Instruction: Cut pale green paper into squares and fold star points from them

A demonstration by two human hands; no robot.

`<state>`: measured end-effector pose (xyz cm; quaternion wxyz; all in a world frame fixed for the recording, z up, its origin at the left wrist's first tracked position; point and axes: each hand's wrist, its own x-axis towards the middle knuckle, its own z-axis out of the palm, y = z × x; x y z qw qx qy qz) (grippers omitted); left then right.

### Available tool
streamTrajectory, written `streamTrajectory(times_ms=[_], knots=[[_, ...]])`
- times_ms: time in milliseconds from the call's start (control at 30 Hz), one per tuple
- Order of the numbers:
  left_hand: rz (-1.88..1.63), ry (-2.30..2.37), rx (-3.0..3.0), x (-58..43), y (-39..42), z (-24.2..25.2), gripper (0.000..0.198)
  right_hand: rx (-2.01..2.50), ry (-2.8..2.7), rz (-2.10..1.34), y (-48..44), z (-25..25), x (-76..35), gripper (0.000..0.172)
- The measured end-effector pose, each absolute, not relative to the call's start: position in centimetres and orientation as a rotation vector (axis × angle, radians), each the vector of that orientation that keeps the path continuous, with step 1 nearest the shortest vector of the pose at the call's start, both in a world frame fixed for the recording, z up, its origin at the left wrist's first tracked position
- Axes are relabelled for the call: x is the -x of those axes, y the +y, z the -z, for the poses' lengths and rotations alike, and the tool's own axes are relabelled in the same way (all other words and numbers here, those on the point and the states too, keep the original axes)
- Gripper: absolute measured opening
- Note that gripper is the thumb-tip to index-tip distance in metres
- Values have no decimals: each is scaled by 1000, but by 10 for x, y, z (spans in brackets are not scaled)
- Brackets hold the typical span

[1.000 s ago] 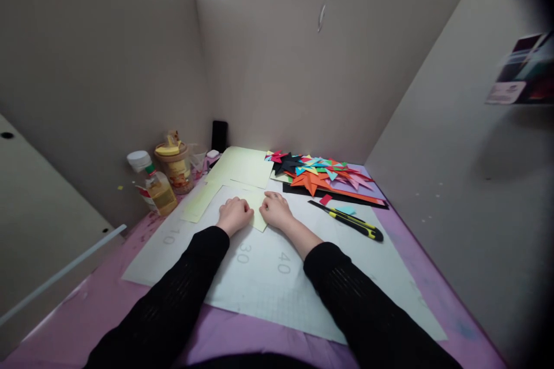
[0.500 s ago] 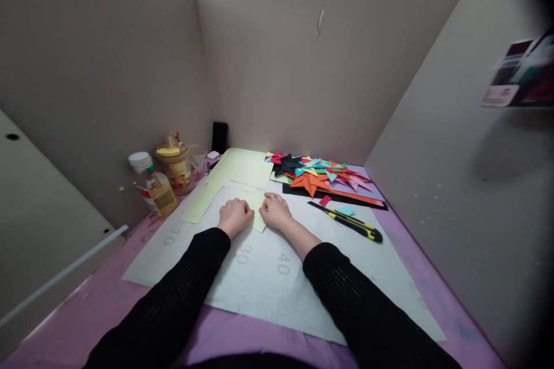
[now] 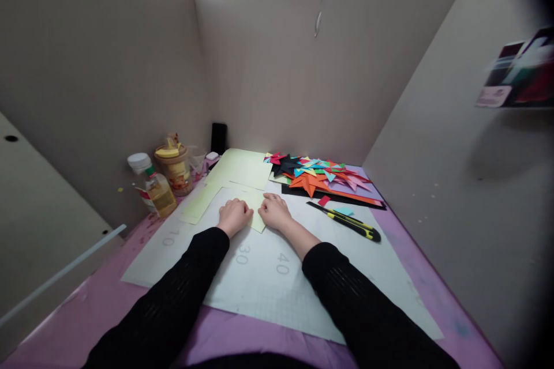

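A small pale yellow-green paper (image 3: 258,222) lies between my hands, partly hidden under them. My left hand (image 3: 235,216) is closed at its left side, fingers curled and thumb towards the paper. On the opposite side my right hand (image 3: 276,211) is also closed, fingertips pressed down at the paper's edge. Any fold under the fingers is hidden. Both hands rest on a white sheet (image 3: 268,294) printed with large numbers. Another pale yellow strip (image 3: 197,207) lies left of my left hand, and larger pale yellow sheets (image 3: 246,167) lie behind.
A yellow-and-black utility knife (image 3: 346,220) lies right of my hands, beside a red scrap (image 3: 324,200) and a light blue scrap (image 3: 345,211). Folded paper stars (image 3: 308,183) are piled at the back. A bottle (image 3: 160,196), a lidded cup (image 3: 176,172) and a black phone (image 3: 219,138) stand left.
The whole view has shifted very slightly. Both hands stay in the same place on the paper, with no clear movement of the fingers.
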<state>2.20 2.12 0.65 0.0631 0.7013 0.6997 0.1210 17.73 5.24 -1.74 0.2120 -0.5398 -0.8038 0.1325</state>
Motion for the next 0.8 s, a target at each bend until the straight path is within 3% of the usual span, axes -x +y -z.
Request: streamTrajectory(times_ms=[533,800], knots=[[-374,2138,-2092,-26,19,-10,24,1497,-2222,-378,54,18,-176,10],[-384,1978,-2007,-19,33,-19,25,1543,-2145,-459,58,14,-176,19]])
